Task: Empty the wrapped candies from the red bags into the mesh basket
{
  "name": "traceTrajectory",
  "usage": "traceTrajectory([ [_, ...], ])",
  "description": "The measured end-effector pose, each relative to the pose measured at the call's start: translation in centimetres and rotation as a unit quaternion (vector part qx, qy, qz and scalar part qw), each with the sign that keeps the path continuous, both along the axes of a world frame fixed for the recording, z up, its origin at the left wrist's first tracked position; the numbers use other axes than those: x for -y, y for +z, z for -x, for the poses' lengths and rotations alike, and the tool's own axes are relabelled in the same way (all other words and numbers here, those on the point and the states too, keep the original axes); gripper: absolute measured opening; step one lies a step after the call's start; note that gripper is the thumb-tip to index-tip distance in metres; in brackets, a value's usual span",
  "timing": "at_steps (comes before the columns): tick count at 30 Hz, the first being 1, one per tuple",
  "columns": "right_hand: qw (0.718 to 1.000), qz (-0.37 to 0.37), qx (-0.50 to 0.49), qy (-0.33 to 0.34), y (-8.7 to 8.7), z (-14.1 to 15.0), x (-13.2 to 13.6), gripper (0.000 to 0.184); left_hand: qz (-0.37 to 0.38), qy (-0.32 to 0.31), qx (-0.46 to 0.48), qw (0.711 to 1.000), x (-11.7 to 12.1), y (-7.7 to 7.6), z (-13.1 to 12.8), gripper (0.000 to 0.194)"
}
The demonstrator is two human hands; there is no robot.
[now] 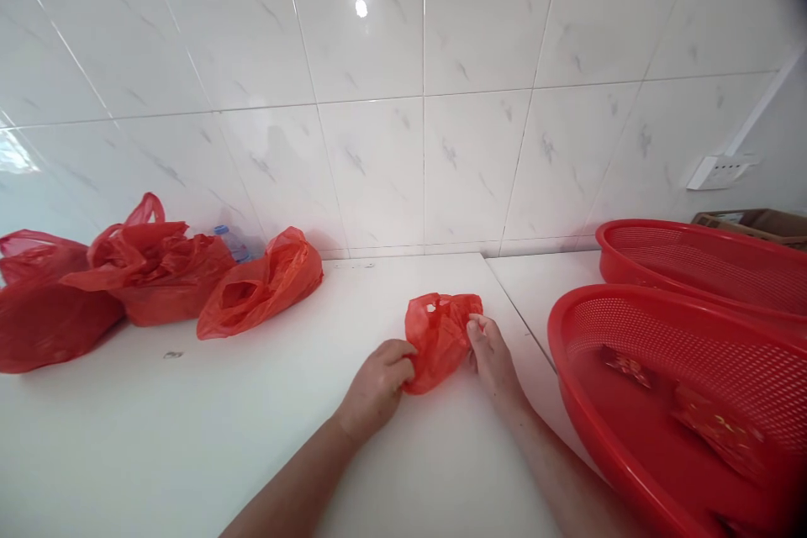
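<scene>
A crumpled, thin red plastic bag (440,342) is between my two hands, just above or on the white tabletop. My left hand (380,378) has its fingers curled around the bag's lower left side. At the bag's right edge, my right hand (493,357) pinches the plastic between thumb and fingers. A small gap shows near the bag's top left, with white visible through it. Whether anything lies inside the bag I cannot tell.
To the right stands a red plastic basket (571,353) with several red packets (719,424) inside. Another red basket (609,245) and a cardboard box (744,218) are behind it. Several red bags (170,277) and a bottle (232,244) line the left, against the tiled wall (378,168).
</scene>
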State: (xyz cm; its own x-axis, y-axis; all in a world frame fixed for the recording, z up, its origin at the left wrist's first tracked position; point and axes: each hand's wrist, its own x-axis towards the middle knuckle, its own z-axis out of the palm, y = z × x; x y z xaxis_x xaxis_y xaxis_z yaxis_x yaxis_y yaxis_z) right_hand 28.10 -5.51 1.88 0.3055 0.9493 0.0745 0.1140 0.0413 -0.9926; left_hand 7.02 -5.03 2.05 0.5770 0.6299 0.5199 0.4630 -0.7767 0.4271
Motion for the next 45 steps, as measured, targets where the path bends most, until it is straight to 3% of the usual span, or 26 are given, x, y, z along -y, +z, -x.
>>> traceTrajectory([
  [2,1.0,0.015,0.018,-0.017,-0.2,0.1,-0.3,0.052,0.012,-0.053,-0.056,0.997,1.0,0.0,-1.2,0.026],
  [4,0.999,0.013,0.036,-0.017,-0.5,0.2,-0.4,0.048,0.046,-0.067,-0.079,0.994,1.6,-0.1,-1.8,0.02],
  [8,0.994,-0.007,0.083,0.065,-1.0,0.4,-0.3,0.017,0.097,0.032,-0.019,0.995,1.4,-0.8,-1.4,0.042],
  [13,0.991,-0.016,0.08,0.108,-1.0,0.8,0.1,0.02,0.037,0.156,0.202,0.966,0.5,-0.5,-0.3,0.042],
  [15,0.989,-0.016,0.051,0.135,-0.7,0.9,0.3,0.026,0.037,0.165,0.245,0.955,0.3,-0.2,-0.3,0.057],
  [17,0.985,-0.01,0.023,0.173,-0.5,1.0,0.4,0.028,0.063,0.152,0.231,0.959,0.1,-0.1,-0.3,0.068],
  [19,0.983,0.001,0.015,0.186,-0.4,0.8,0.3,0.026,0.081,0.133,0.171,0.973,-0.3,-0.2,-0.2,0.051],
  [21,0.989,0.01,0.016,0.146,-0.4,0.3,0.0,0.026,0.077,0.128,0.111,0.983,-0.8,-0.4,0.2,0.024],
  [22,0.994,0.013,0.017,0.106,-0.5,-0.1,-0.2,0.027,0.073,0.136,0.095,0.983,-1.1,-0.5,0.5,0.019],
  [26,0.992,-0.005,0.071,-0.103,-0.3,-1.5,-0.8,0.031,0.1,0.235,0.127,0.958,-1.8,-0.4,1.7,0.016],
  [28,0.977,-0.053,0.135,-0.153,0.3,-1.3,-0.3,0.029,0.124,0.278,0.157,0.94,-1.8,-0.3,2.1,0.013],
  [30,0.968,-0.102,0.187,-0.13,0.9,-0.2,0.7,0.025,0.147,0.294,0.169,0.929,-1.6,-0.3,2.0,0.012],
  [33,0.972,-0.107,0.211,-0.005,1.2,2.0,2.3,0.027,0.167,0.263,0.162,0.936,-1.0,-0.3,1.1,0.017],
  [37,0.966,-0.074,0.218,0.113,0.1,3.6,2.8,0.062,0.179,0.138,0.134,0.965,0.0,-0.1,-0.1,0.025],
  [38,0.962,-0.072,0.23,0.128,-0.3,3.6,2.6,0.06,0.184,0.117,0.124,0.968,0.1,0.0,-0.1,0.026],
  [40,0.955,-0.063,0.246,0.155,-0.9,3.0,1.9,0.034,0.192,0.112,0.114,0.968,0.0,-0.1,0.2,0.039],
  [43,0.968,-0.051,0.207,0.136,-1.1,1.5,0.8,0.016,0.201,0.159,0.135,0.957,-0.9,-0.4,1.4,0.069],
  [45,0.986,-0.033,0.149,0.064,-0.8,0.4,0.3,0.013,0.218,0.198,0.144,0.945,-1.6,-0.5,2.4,0.063],
])
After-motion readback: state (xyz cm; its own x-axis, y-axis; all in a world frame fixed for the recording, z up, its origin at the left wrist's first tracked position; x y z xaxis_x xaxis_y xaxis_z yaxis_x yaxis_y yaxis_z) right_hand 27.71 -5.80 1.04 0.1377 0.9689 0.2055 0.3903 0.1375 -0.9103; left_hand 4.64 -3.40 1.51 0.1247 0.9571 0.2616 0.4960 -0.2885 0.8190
